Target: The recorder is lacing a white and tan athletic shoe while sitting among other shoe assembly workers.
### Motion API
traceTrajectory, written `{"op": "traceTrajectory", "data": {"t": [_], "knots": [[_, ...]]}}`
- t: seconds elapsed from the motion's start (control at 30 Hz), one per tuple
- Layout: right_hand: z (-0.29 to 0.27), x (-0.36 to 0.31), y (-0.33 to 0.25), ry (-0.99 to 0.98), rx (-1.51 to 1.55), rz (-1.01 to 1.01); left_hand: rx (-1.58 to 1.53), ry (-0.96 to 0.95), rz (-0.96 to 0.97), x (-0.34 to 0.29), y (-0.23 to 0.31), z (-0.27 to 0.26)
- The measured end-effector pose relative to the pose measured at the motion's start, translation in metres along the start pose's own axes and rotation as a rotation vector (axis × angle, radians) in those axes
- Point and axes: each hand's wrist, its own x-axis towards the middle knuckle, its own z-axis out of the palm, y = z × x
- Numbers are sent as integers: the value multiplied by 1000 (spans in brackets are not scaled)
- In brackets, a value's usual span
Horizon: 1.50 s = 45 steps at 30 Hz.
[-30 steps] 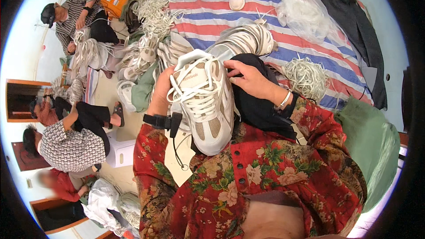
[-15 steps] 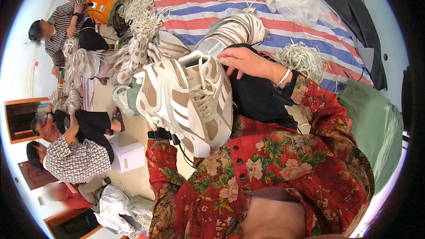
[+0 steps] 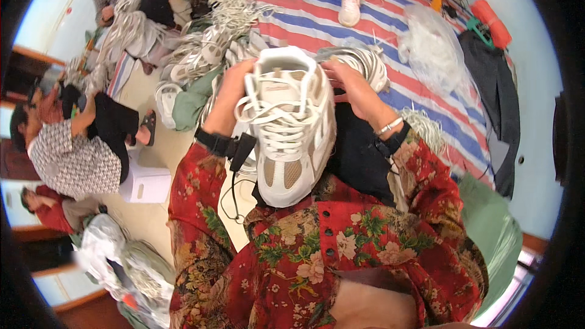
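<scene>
A white and beige sneaker (image 3: pixel 286 140) with mesh panels and loosely tied white laces is held up in front of my chest, its toe down toward me. My left hand (image 3: pixel 234 91) grips it beside the collar, the fingers partly hidden behind it. My right hand (image 3: pixel 359 91) is on the opposite side, fingertips curled against the upper edge of the shoe. Both wrists wear black straps. Whether a second shoe sits behind this one cannot be made out. Beyond my right hand lies a stack of pale shoe uppers (image 3: pixel 368 64).
A striped sheet (image 3: pixel 292 12) covers the floor ahead. Heaps of white laces (image 3: pixel 228 9) and shoe parts (image 3: pixel 195 55) lie at the left. A clear plastic bag (image 3: pixel 429 42) rests at the right. People sit along the left, one on a white stool (image 3: pixel 146 186).
The left hand has turned the footwear from a side view of two shoes to one toe-down sneaker. The right hand has come in against it. My view has shifted.
</scene>
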Motion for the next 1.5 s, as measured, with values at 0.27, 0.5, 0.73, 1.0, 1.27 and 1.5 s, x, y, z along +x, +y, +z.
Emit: {"op": "traceTrajectory", "data": {"t": [0.27, 0.5, 0.73, 1.0, 1.27, 1.5], "knots": [[18, -9, -38, -235, 320, -192, 141, -147, 287, -1, 13, 17], [10, 18, 2, -129, 316, 258, -62, -511, -193, 37, -36, 5], [3, 22, 14, -171, 362, 307, -1, -467, -259, 36, -61, -14], [26, 1, -54, -237, 234, -109, 56, -430, -9, -7, 6, -12], [70, -67, -137, -548, -394, -712, -69, -609, -149, -88, 65, -22], [97, -104, -155, -791, -491, -959, 230, -911, 211, -157, 81, -23]]}}
